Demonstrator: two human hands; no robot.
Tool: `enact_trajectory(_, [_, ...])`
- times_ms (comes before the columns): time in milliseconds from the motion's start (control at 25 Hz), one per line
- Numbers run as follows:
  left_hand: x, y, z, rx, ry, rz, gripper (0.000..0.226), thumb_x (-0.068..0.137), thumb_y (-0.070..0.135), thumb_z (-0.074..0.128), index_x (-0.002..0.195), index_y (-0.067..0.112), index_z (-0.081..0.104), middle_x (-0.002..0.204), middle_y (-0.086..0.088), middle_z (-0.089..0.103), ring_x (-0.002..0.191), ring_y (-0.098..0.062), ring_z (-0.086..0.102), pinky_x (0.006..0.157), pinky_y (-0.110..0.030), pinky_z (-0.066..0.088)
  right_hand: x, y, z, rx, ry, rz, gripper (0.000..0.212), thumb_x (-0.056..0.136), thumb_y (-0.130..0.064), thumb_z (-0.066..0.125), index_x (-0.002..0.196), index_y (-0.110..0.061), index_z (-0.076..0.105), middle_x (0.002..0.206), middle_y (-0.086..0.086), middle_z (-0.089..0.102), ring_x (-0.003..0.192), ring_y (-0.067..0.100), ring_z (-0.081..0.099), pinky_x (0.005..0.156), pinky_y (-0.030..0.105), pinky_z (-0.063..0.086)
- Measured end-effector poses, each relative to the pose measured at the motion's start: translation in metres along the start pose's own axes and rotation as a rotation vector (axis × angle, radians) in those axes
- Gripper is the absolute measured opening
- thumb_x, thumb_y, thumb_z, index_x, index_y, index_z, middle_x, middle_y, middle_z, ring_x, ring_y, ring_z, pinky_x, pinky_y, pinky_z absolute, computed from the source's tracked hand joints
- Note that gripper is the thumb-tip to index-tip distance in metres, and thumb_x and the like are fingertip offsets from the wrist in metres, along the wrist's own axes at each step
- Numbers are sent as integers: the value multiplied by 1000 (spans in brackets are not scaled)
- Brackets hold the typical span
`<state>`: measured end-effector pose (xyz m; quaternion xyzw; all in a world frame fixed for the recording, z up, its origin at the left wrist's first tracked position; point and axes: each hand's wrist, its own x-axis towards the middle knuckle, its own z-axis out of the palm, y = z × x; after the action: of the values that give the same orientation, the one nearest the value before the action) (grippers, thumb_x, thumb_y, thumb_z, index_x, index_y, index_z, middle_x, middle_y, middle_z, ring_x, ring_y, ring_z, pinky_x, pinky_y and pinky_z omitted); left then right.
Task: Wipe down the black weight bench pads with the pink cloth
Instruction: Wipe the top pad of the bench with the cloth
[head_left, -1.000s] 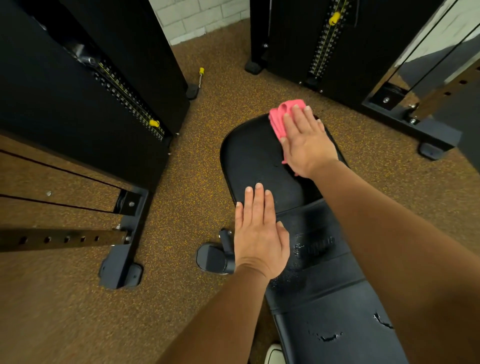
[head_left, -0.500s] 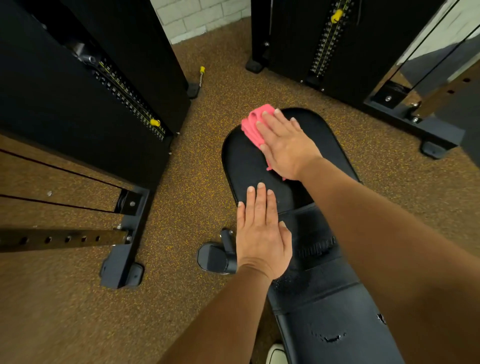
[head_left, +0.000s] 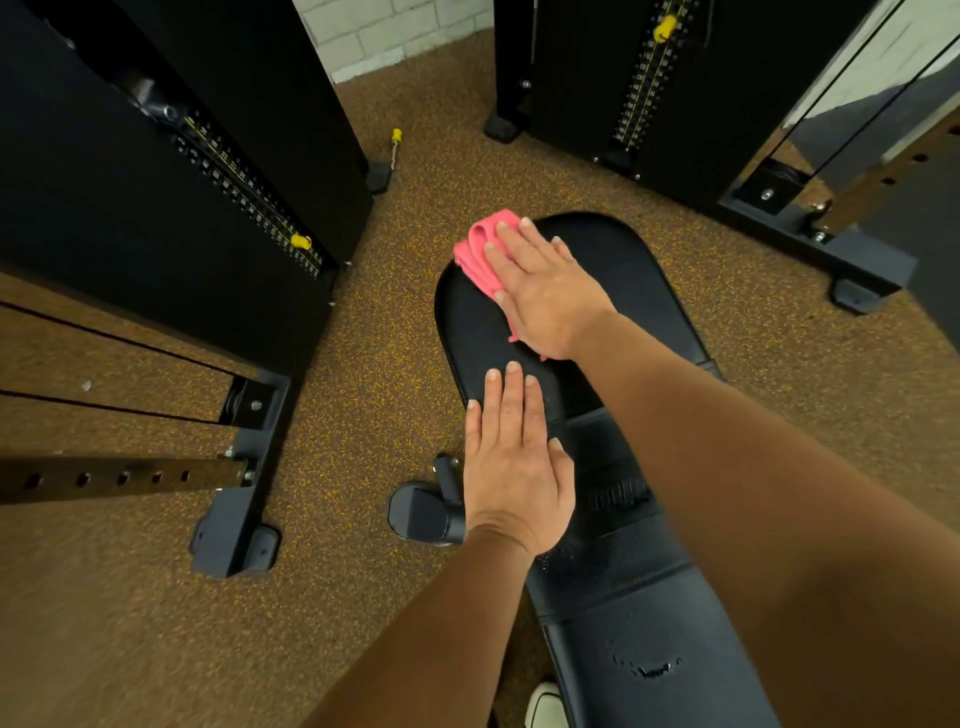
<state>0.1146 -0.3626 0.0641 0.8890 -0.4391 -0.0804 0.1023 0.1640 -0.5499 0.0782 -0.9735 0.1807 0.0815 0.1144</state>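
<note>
The black weight bench runs from bottom right toward the middle, with a rounded far pad (head_left: 634, 280) and a cracked near pad (head_left: 639, 654). A folded pink cloth (head_left: 480, 249) lies on the far pad's upper-left edge. My right hand (head_left: 545, 291) presses flat on the cloth with straight fingers, covering most of it. Flat on the left side of the bench, my left hand (head_left: 514, 462) rests with fingers straight where the two pads meet.
Black weight-stack towers stand at the left (head_left: 171, 171) and back right (head_left: 665, 88). Their frame feet (head_left: 234, 535) (head_left: 852, 275) sit on the speckled brown floor. A bench wheel (head_left: 423, 512) sticks out beside my left hand. A yellow-tipped pin (head_left: 396, 141) lies on the floor.
My right hand slid the pink cloth leftward across the far pad, from its far right part to its upper-left edge. My left hand stayed planted on the bench.
</note>
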Motion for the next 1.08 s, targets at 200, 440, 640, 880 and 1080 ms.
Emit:
enact_trajectory(200, [0,-1,0,-11,6,0,65,90,30,29,148,2,30,160,-13,19,149,-28,9,120,-46,10,-4,-19,2,25,-5,-122,57,102,-30,33,153,-28,8,162,-1,3,147,27,-10,118,49,0])
enact_trajectory(440, [0,0,0,-5,3,7,66,89,31,28,149,1,26,160,-13,17,149,-29,9,120,-46,10,-24,5,3,18,22,-125,52,103,-32,30,153,-26,17,162,-2,8,148,25,-5,118,48,1])
enact_trajectory(640, [-1,0,-1,-21,10,-5,66,89,30,30,148,0,28,158,-16,23,148,-29,11,119,-48,15,-29,-26,7,47,16,-70,53,103,-31,28,153,-27,13,162,-3,4,147,27,-10,118,48,-2])
enact_trajectory(880, [-2,0,-1,-78,42,-11,67,88,29,33,145,-4,31,154,-18,30,147,-31,17,119,-47,15,-50,6,5,24,-9,-183,51,103,-31,30,152,-26,18,162,-4,6,148,24,-7,117,46,-2])
enact_trajectory(1080, [-2,0,0,-85,64,-12,65,88,29,33,145,-2,33,153,-18,31,146,-31,18,119,-45,15,-18,-28,4,31,-16,-5,60,101,-32,36,153,-27,8,162,-1,0,147,30,-12,118,50,-1])
